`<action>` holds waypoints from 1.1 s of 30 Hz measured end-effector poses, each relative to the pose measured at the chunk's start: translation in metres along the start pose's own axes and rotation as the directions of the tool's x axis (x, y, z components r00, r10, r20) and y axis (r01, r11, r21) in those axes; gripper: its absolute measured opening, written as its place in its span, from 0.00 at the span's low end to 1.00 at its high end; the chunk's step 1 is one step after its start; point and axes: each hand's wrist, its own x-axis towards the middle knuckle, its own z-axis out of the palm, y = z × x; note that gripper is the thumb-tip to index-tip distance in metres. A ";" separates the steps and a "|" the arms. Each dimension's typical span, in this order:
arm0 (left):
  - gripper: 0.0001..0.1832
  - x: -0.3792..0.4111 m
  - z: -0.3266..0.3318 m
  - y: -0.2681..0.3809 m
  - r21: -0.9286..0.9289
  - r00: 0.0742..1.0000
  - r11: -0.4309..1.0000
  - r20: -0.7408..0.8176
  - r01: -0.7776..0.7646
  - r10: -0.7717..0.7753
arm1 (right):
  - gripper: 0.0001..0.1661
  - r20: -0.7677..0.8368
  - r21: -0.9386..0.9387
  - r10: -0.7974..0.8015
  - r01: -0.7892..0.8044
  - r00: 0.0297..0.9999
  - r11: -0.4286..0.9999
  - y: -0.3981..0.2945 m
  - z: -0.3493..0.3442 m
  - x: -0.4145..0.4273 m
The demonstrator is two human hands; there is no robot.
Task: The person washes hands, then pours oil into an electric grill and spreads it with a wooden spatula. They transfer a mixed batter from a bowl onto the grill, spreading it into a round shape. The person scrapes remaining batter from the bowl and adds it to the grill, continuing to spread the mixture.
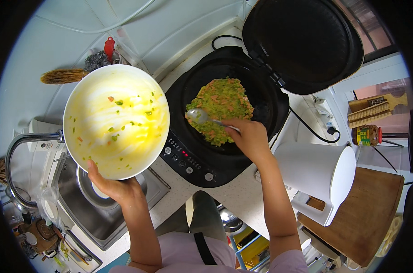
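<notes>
A white bowl [100, 112], smeared with yellow batter and dotted with green and orange bits, is tilted towards me in my left hand [119, 186]; the thumb lies over its rim. My right hand [245, 136] grips a metal spoon [198, 116] by its handle. The spoon's bowl rests at the left edge of a green and orange batter pancake [223, 99]. That pancake lies on the black plate of an electric griddle [266, 112]. The griddle's lid [305, 41] stands raised at the upper right, and red lights glow on its control panel [186, 160].
A steel sink [97, 225] with a curved faucet [13, 163] lies at left. Right of the griddle stand a white electric kettle [312, 167] and a wooden board [363, 218]. A jar with a red lid [365, 135] and a plugged-in black cord [309, 131] are farther right.
</notes>
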 end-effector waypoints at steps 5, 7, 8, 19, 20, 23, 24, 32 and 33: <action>0.30 0.001 -0.002 0.001 0.002 1.000 1.000 -0.004 -0.024 0.024 | 0.08 -0.074 0.013 -0.006 0.007 0.997 1.000 0.007 -0.003 0.010; 0.29 0.001 -0.002 0.001 -0.025 1.000 1.000 0.013 -0.019 0.019 | 0.08 -0.061 -0.003 -0.040 0.040 0.997 0.999 0.007 0.002 0.014; 0.29 0.000 -0.002 0.000 -0.023 1.000 1.000 0.005 -0.014 0.014 | 0.08 -0.076 -0.050 0.012 -0.016 0.997 0.999 0.008 0.003 0.017; 0.31 0.001 -0.005 0.000 0.017 1.000 1.000 -0.017 -0.020 0.020 | 0.10 0.001 0.039 0.143 -0.143 0.990 0.989 0.020 -0.020 0.039; 0.31 0.002 -0.006 -0.001 0.019 1.000 0.999 -0.010 -0.027 0.027 | 0.10 -0.015 0.110 0.170 -0.168 0.985 0.980 0.020 -0.023 0.042; 0.31 0.002 -0.006 -0.002 0.027 1.000 1.000 0.005 -0.015 0.015 | 0.10 -0.058 -0.001 0.140 -0.140 0.988 0.990 0.035 -0.016 0.044; 0.31 0.000 -0.003 -0.001 0.024 1.000 1.000 -0.010 -0.009 0.009 | 0.09 -0.049 -0.070 0.131 -0.134 0.990 0.989 0.031 -0.013 0.046; 0.31 0.002 -0.003 -0.002 0.024 1.000 1.000 -0.002 0.002 -0.002 | 0.08 -0.117 -0.087 0.085 -0.095 0.989 0.992 0.030 -0.009 0.043; 0.31 0.003 -0.005 -0.002 0.019 1.000 1.000 0.007 0.000 0.000 | 0.09 -0.129 -0.116 0.093 -0.108 0.987 0.987 0.031 -0.008 0.046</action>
